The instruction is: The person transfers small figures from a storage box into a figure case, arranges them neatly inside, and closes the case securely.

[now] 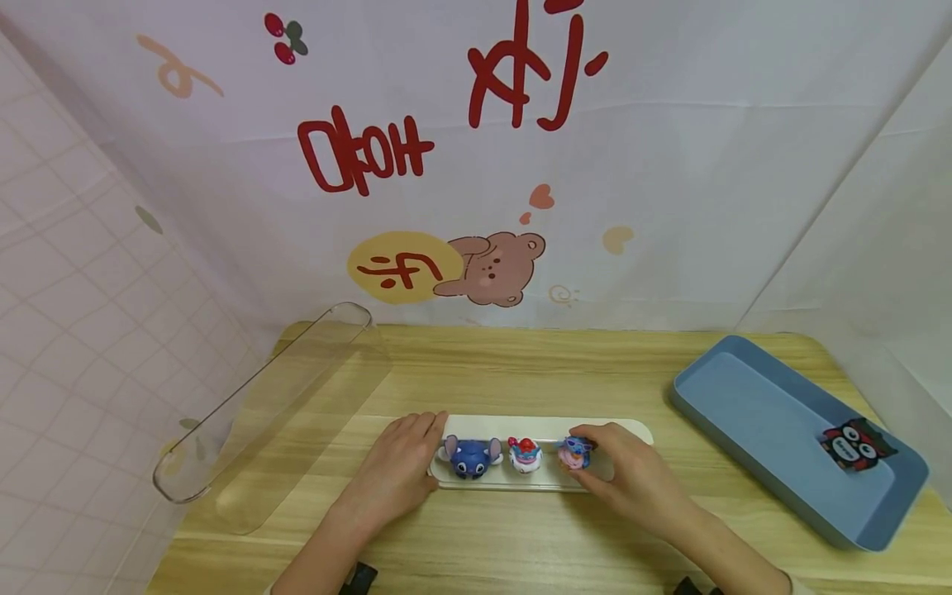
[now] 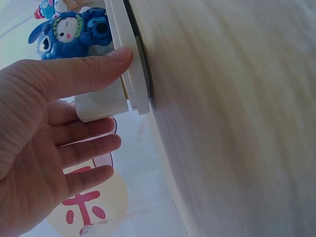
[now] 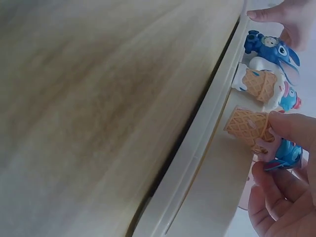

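Observation:
A long white display stand (image 1: 476, 426) lies on the wooden table with three small figurines in a row. My left hand (image 1: 402, 454) grips its left end, thumb on the front edge, fingers behind. Nearest that hand sits a dark blue big-eared figurine (image 1: 472, 457). The middle figurine (image 1: 525, 455) has a red-and-blue top; the right wrist view shows its waffle cone (image 3: 260, 84). My right hand (image 1: 632, 475) pinches the third, a blue character in sunglasses on an ice-cream cone (image 3: 249, 126), between thumb and fingers. The cone's base is close over the stand.
At the left a clear plastic cover (image 1: 283, 413) lies at a slant. To the right stands a blue-grey tray (image 1: 773, 413) with an owl-shaped piece (image 1: 857, 445) inside. A printed white curtain (image 1: 669, 165) closes off the table's back.

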{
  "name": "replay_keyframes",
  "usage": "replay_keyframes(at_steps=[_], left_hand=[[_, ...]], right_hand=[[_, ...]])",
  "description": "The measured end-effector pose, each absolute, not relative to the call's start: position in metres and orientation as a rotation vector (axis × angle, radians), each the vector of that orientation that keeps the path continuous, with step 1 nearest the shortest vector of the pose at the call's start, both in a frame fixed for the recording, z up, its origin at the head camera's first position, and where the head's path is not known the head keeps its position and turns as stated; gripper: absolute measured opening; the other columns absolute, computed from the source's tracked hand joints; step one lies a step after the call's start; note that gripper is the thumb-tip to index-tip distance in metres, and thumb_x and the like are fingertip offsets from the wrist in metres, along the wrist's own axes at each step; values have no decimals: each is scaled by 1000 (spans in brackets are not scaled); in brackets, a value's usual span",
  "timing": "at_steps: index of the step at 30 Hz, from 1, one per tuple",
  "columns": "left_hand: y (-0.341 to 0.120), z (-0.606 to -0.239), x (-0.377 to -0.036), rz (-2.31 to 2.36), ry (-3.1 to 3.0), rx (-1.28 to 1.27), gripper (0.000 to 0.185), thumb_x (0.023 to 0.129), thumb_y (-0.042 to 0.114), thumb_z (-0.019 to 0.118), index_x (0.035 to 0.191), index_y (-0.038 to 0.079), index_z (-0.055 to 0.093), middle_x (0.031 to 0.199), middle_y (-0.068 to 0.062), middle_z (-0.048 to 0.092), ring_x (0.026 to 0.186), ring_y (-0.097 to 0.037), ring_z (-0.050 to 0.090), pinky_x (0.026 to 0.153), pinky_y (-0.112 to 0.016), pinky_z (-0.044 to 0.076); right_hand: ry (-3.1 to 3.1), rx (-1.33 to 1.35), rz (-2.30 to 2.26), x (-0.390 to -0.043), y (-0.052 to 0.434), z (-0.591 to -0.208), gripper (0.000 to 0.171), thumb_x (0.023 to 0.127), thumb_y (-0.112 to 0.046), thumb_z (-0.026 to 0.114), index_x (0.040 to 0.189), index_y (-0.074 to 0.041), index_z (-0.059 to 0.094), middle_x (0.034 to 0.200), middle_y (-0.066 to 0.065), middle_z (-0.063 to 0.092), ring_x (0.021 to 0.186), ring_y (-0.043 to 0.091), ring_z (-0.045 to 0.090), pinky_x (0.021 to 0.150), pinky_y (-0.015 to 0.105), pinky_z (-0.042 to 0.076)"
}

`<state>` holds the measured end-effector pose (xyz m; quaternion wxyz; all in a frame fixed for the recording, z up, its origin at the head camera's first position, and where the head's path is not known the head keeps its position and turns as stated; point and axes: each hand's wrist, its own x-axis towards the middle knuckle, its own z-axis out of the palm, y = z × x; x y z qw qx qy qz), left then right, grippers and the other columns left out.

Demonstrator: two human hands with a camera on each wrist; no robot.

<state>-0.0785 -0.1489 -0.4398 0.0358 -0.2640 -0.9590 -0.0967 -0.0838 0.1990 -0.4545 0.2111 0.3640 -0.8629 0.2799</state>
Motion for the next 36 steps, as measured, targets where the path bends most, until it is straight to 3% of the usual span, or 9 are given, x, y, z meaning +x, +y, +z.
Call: replay_keyframes(at_steps=[10, 18, 36], left_hand=[[-150, -440, -79, -296, -2941, -809, 88, 70, 11, 96, 145, -7, 54, 132, -18, 63, 124, -34, 60, 109, -51, 48], [-150, -441, -79, -291, -2933, -810, 89, 69, 10, 96, 145, -8, 54, 132, -18, 63, 123, -34, 60, 109, -51, 48], [-149, -439, -78, -320, -2955, -798, 88, 71, 11, 96, 146, -7, 53, 136, -19, 62, 127, -35, 59, 111, -51, 47]], right_hand=[[-2406, 1040, 771, -86, 197, -458, 60, 66, -7, 95, 120, -3, 70, 107, -1, 73, 92, 12, 69, 81, 23, 55], [-2368, 1068, 787, -87, 196, -457, 61, 64, -4, 96, 119, -6, 71, 112, -1, 73, 98, 16, 70, 90, 21, 54], [-2359, 1103, 747, -88, 196, -452, 59, 64, -8, 97, 118, -4, 72, 108, -2, 75, 95, 15, 69, 84, 34, 55]])
